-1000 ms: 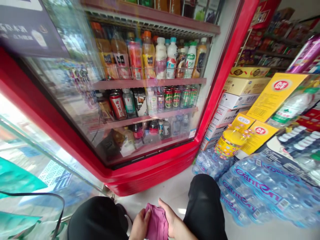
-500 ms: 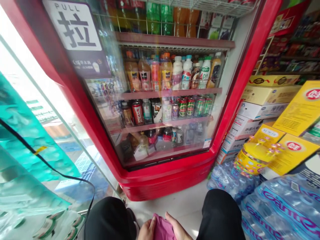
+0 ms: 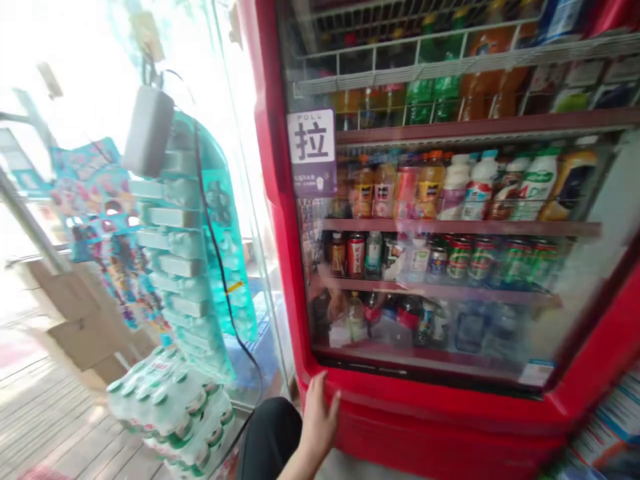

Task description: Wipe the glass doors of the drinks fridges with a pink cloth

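Observation:
My left hand [image 3: 321, 417] reaches forward beside my dark-trousered knee [image 3: 273, 433]. Its thumb stands apart from the fingers, and I see nothing held in it. It overlaps the lower red frame of a glass-doored drinks fridge [image 3: 370, 393]; whether it touches the frame I cannot tell. Behind the closed glass, shelves hold bottles and cans, among them a white bottle with a blue cap [image 3: 481, 183]. A white and purple PULL sticker [image 3: 313, 150] is on the door's left side. My right hand is out of view, and so is the pink cloth.
Left of the fridge stand shrink-wrapped bottles with green caps [image 3: 165, 400]. A teal hanging pack [image 3: 225, 267], a black cable [image 3: 213, 233] and a grey box-like device [image 3: 150, 130] hang by a glass pane. Cardboard [image 3: 75, 320] lies farther left; boxes [image 3: 615, 427] stand at lower right.
The view has swung left, so the fridge sits farther right. Both hands held a pink cloth low between the knees; now one hand shows, raised forward with fingers apart, and the cloth has left view.

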`<action>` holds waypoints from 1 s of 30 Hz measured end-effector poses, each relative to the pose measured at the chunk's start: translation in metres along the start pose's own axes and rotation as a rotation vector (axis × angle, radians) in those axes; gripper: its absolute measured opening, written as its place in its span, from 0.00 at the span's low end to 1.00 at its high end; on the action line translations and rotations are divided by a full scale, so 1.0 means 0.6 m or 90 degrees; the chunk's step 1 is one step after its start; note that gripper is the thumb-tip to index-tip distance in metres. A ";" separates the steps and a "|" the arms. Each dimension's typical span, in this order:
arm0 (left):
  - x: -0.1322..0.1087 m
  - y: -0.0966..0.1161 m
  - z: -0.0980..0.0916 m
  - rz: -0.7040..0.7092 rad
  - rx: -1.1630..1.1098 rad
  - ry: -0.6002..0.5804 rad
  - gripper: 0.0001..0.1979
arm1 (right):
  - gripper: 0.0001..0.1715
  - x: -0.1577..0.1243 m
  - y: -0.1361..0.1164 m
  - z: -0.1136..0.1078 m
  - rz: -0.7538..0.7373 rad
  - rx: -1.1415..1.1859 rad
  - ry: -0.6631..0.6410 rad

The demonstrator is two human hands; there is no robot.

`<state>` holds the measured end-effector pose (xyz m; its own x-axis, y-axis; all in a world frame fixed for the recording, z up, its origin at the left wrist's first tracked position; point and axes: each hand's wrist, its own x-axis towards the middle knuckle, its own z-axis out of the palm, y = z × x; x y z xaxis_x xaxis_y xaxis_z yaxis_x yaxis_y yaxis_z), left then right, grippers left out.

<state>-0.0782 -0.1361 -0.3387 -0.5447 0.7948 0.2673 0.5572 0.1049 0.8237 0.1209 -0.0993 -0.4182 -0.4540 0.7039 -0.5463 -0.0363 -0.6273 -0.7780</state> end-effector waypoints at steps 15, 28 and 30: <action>0.359 0.443 -0.300 0.528 0.240 0.365 0.39 | 0.42 -0.013 -0.256 0.172 -0.238 -0.158 0.028; 0.413 0.563 -0.449 0.736 0.822 0.283 0.19 | 0.24 -0.168 -0.689 0.483 -0.887 -0.347 0.138; 0.424 0.568 -0.461 0.741 0.832 0.258 0.21 | 0.23 -0.163 -0.702 0.509 -0.918 -0.400 0.169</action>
<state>-0.2001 -0.0636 0.1481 0.4569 0.6379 0.6200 0.7008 0.1712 -0.6925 -0.0916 -0.0058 0.0574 -0.2032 0.6376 0.7431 0.1077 0.7689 -0.6302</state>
